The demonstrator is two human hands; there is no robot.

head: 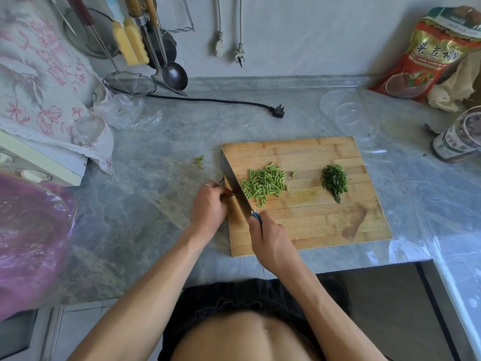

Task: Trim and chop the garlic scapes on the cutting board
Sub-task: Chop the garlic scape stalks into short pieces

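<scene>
A wooden cutting board (pixel 325 225) lies on the grey marble counter. A heap of short light-green scape pieces (pixel 264 183) sits on its left half, and a smaller pile of dark-green chopped tips (pixel 334 181) lies to the right. My right hand (pixel 270 241) grips the blue handle of a cleaver (pixel 234 186), whose blade stands edge-down along the board's left edge. My left hand (pixel 209 207), a ring on one finger, pinches the last short scape stubs (pixel 230 196) against the left face of the blade.
A few trimmed scape ends (pixel 200 160) lie on the counter left of the board. A black plug and cord (pixel 277 110), clear plastic lids (pixel 356 119), a jar (pixel 459 142) and a red snack bag (pixel 429 56) sit behind. Utensils hang at the back left.
</scene>
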